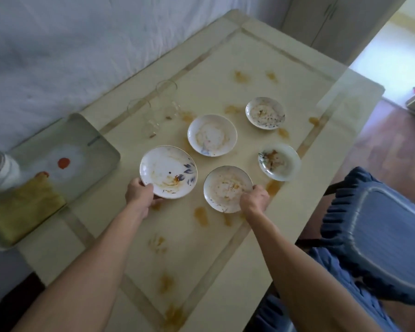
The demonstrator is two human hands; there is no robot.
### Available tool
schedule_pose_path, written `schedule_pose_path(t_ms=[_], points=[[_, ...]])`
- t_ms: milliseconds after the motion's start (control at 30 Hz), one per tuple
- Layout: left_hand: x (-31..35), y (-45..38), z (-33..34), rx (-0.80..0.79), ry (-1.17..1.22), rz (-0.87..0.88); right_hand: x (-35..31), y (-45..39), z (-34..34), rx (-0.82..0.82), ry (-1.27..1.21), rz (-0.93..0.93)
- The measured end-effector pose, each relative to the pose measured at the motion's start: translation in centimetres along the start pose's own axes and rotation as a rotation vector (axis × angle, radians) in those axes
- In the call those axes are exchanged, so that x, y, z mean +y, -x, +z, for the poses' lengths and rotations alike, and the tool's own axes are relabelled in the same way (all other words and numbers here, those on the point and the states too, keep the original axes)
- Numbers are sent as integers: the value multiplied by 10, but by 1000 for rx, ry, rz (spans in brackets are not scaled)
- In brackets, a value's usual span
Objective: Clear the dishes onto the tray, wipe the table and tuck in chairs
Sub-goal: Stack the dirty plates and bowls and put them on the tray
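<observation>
Several dirty white plates lie on the cream table, which is smeared with orange-brown stains. My left hand grips the near rim of the blue-flowered plate. My right hand grips the near right rim of the plate beside it. Three more plates sit farther off: one in the middle, one at the back right, one at the right. Two clear glasses stand behind them. The grey tray lies at the table's left edge.
On the tray rest a folded yellow cloth and a white jar. A chair with a blue cushion stands pulled out at the table's right side. A white sheet covers the wall behind.
</observation>
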State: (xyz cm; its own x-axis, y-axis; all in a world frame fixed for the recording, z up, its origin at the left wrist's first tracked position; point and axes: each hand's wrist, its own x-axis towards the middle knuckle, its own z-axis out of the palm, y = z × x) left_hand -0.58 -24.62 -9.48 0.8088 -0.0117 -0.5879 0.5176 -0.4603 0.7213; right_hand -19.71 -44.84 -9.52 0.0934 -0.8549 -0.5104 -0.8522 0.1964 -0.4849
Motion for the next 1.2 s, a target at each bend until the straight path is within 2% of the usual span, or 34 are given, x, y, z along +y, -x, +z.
schedule_pose_path(t_ms=[233, 433, 633, 833, 1000, 1200], points=[[-22, 45, -37, 8, 24, 21, -4, 18, -34, -43, -305, 26], [-31, 92, -47, -76, 80, 18, -13, 66, -45, -154, -391, -75], [-31, 140, -40, -227, 141, 105, -4, 118, -55, -111, -336, -206], [-33, 170, -35, -304, 203, 129, 11, 136, -73, -57, -346, -279], [-36, 166, -27, -346, 264, 71, 1, 122, -72, -36, -214, -412], [-17, 136, 5, -278, 346, -10, -36, 66, -60, -149, 42, -672]])
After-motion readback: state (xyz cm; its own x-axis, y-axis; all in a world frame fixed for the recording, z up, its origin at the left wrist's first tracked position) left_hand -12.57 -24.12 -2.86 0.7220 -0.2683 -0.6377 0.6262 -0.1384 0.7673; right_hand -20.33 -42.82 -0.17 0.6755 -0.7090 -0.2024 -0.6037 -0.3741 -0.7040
